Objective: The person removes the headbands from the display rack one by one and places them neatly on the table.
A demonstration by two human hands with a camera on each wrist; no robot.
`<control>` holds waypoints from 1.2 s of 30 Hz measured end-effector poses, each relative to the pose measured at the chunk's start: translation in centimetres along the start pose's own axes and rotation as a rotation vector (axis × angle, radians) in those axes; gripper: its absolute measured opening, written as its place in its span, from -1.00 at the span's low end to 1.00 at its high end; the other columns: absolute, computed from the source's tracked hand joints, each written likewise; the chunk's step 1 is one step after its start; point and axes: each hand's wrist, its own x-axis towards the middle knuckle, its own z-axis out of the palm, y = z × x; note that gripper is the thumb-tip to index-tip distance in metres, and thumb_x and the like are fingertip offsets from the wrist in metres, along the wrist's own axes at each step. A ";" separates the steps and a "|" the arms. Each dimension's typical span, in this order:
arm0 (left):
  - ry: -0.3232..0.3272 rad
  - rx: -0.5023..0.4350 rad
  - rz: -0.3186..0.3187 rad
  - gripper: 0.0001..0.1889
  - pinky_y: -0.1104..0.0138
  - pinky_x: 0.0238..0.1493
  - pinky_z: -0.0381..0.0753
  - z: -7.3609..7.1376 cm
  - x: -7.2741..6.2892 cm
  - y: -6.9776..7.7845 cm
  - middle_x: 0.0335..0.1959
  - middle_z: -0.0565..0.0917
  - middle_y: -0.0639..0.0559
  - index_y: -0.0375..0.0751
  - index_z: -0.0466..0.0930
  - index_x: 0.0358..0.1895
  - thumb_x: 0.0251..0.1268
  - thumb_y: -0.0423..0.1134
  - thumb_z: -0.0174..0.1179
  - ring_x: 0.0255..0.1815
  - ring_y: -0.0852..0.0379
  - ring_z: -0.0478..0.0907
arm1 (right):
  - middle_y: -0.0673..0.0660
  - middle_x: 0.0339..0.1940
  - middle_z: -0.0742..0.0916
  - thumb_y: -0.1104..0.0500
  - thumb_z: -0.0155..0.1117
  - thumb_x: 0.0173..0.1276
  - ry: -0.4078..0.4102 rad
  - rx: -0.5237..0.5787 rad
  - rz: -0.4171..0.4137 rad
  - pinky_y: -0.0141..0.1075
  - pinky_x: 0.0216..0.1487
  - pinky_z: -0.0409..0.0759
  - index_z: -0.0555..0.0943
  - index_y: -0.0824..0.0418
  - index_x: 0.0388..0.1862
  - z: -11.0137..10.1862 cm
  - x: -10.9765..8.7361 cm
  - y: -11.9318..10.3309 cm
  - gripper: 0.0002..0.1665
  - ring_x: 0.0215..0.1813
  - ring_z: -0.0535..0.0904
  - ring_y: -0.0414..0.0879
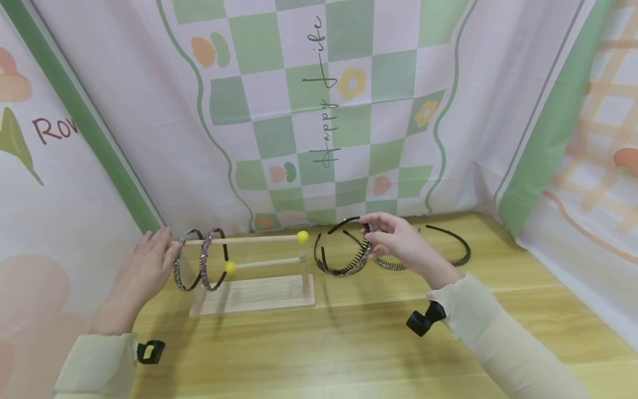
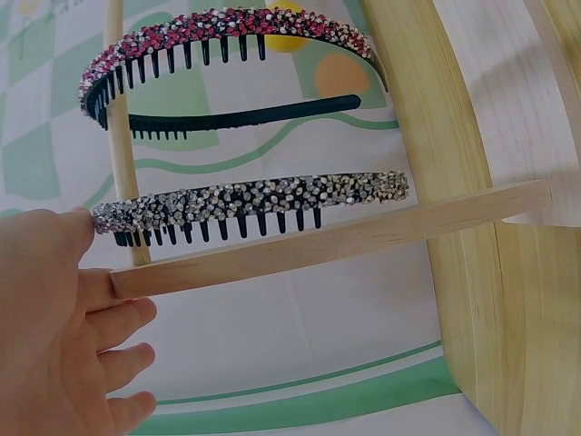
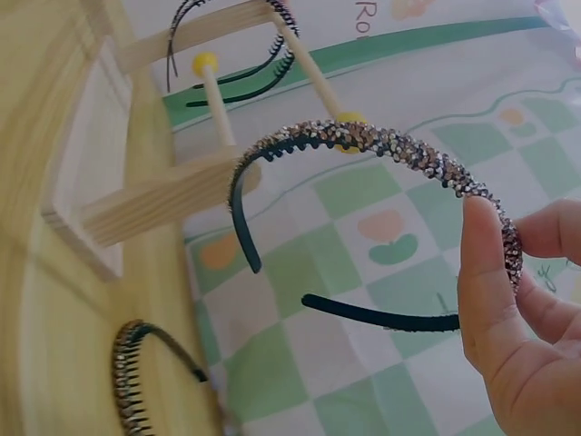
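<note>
A wooden headband stand (image 1: 254,296) has two rods with yellow ball ends. A silver beaded headband (image 2: 254,200) and a pink beaded one (image 2: 209,34) hang on its upper rod, the silver one nearer the upright. My left hand (image 1: 147,260) holds the top end of that upright between thumb and index finger, thumb tip at the silver headband; its other fingers are loosely bent. To the right of the stand, my right hand (image 1: 399,238) pinches a beaded, toothed headband (image 3: 399,145) by one side. The held headband is raised, its two black tips (image 3: 256,265) apart.
More headbands lie on the wooden table (image 1: 349,343) by the back curtain: one behind the held headband, a toothed one (image 1: 391,265) beyond my right hand and a black one (image 1: 463,244) farther right. Printed curtains (image 1: 349,138) close in the back and sides.
</note>
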 end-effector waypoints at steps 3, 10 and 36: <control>0.003 0.006 0.004 -0.35 -0.16 0.31 -0.28 0.0 0.0 0.0 0.32 -0.01 -0.53 -0.57 -0.09 0.35 0.51 0.00 -0.45 0.33 -0.46 -0.19 | 0.30 -0.08 0.42 0.39 0.08 0.29 0.010 0.021 0.010 -0.11 -0.16 0.63 0.30 0.34 0.23 0.2 -0.5 0.7 -0.49 -0.25 0.49 -0.03; -0.001 0.002 0.002 -0.35 -0.14 0.31 -0.30 0.0 0.0 0.0 0.33 -0.02 -0.52 -0.56 -0.09 0.35 0.51 0.01 -0.44 0.34 -0.44 -0.20 | 0.31 -0.09 0.41 0.38 0.09 0.29 -0.019 0.005 0.007 -0.08 -0.21 0.64 0.28 0.41 0.23 0.3 -1.5 2.7 -0.48 -0.33 0.50 -0.04; -0.002 -0.005 0.000 -0.34 -0.14 0.32 -0.31 0.0 -0.2 0.0 0.34 -0.03 -0.51 -0.56 -0.10 0.36 0.51 0.02 -0.46 0.34 -0.44 -0.21 | 0.45 0.06 0.38 0.42 0.12 0.15 -0.047 -0.182 0.081 0.02 -0.31 0.64 0.41 0.40 0.15 -0.3 -4.2 7.5 -0.48 -0.43 0.56 0.06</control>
